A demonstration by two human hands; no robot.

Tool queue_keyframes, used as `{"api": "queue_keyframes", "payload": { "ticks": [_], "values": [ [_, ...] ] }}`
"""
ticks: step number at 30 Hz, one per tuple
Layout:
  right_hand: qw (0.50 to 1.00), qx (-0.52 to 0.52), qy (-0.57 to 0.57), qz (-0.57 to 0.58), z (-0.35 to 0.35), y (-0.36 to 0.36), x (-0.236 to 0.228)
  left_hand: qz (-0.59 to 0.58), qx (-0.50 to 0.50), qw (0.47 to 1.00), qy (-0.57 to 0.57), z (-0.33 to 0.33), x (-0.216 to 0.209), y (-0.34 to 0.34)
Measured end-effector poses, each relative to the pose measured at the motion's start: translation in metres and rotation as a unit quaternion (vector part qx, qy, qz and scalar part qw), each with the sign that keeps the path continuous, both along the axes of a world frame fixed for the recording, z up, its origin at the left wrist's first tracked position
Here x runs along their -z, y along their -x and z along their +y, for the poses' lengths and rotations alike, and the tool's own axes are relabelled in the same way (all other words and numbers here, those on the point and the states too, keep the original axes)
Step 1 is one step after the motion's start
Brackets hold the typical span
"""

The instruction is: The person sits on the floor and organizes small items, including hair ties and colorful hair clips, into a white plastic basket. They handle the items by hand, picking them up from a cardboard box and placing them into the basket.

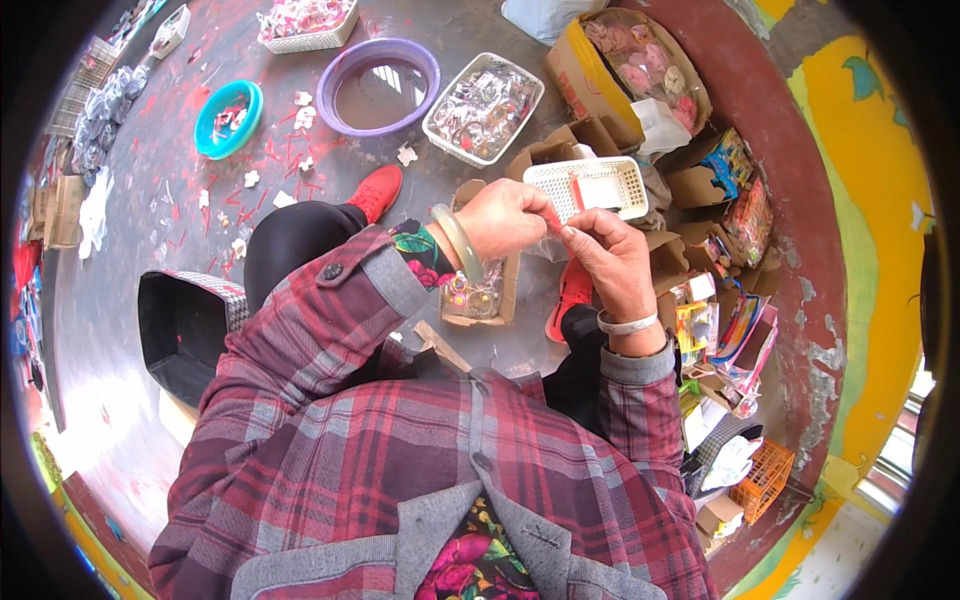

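Observation:
My left hand (500, 217) and my right hand (617, 268) are close together over the floor, both with pinched fingers. Between the fingertips is a small red strip (554, 221), too small to make out exactly. It seems to be gripped from both sides. Just beyond the hands sits a white plastic basket (632, 172) holding a white block and something red. Below my left wrist, a cardboard box (481, 318) contains small clear packets and round trinkets (485, 298).
Farther off stand a purple basin (328, 100), a turquoise basin (258, 103) and a white basket of packets (432, 125). Cartons (562, 72) crowd the right wall. A black bin (165, 330) stands at left. Red and white scraps litter the floor.

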State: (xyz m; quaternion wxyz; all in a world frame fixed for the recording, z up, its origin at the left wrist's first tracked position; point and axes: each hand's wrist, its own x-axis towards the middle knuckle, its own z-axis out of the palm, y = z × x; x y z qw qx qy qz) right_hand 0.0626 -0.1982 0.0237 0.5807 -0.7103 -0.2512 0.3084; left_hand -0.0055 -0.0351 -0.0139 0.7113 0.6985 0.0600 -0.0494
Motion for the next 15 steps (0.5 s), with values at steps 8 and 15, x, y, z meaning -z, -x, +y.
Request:
{"api": "queue_keyframes", "payload": {
  "ticks": [8, 15],
  "values": [
    [0.997, -0.012, 0.012, -0.075, 0.004, 0.006, 0.002, -0.089, -0.047, 0.97, -0.222, -0.005, -0.007, 0.004],
    [0.962, -0.016, 0.052, -0.267, 0.008, 0.011, 0.006, -0.124, -0.073, 0.947, -0.289, -0.01, -0.01, 0.007]
  ]
}}
